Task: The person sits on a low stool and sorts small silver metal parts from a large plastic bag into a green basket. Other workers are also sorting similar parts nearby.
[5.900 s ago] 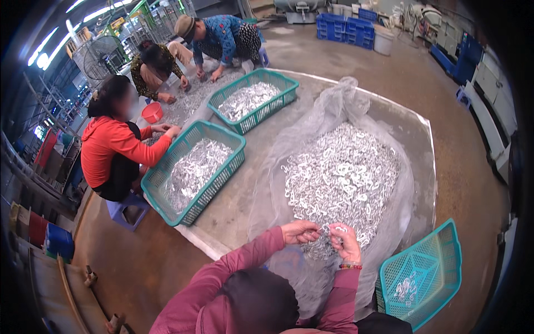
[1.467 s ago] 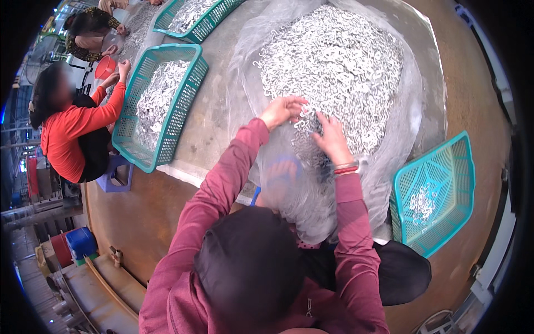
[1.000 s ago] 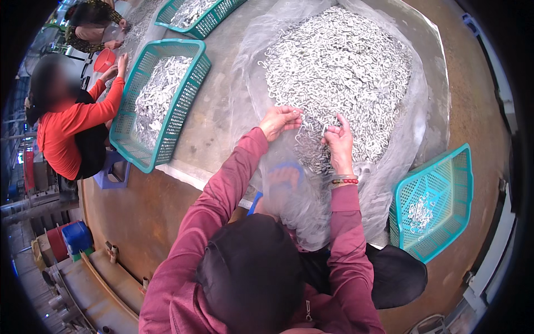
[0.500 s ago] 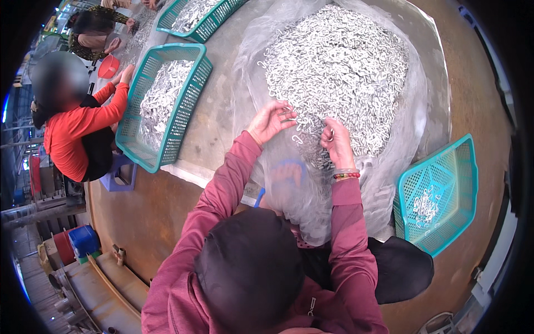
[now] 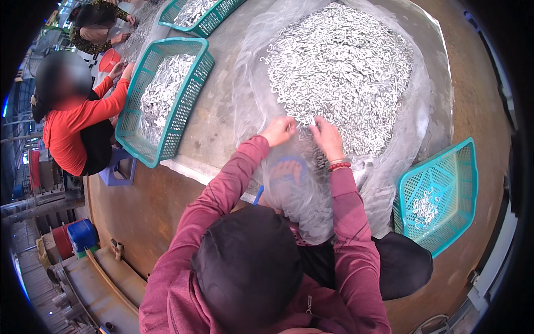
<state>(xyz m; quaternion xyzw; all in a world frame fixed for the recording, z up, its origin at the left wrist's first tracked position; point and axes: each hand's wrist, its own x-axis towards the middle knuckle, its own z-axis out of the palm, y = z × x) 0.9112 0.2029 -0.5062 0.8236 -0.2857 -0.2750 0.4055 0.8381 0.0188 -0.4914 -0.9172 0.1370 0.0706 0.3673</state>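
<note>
Hooks [image 5: 345, 78] lie heaped; I'd lift few at once. Left hand [image 5: 278, 131] and right hand [image 5: 329, 140] stand apart, grip too blurred to tell.

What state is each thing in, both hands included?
Left hand: curled, grip unclear
Right hand: slightly blurred, grip unclear
Curved-piece pile: heaped loosely
Netting: rumpled, spread out
Right basket: sparsely filled
Left basket: partly filled
Far basket: partly filled, cut off
Red bowl: contents unclear
</note>
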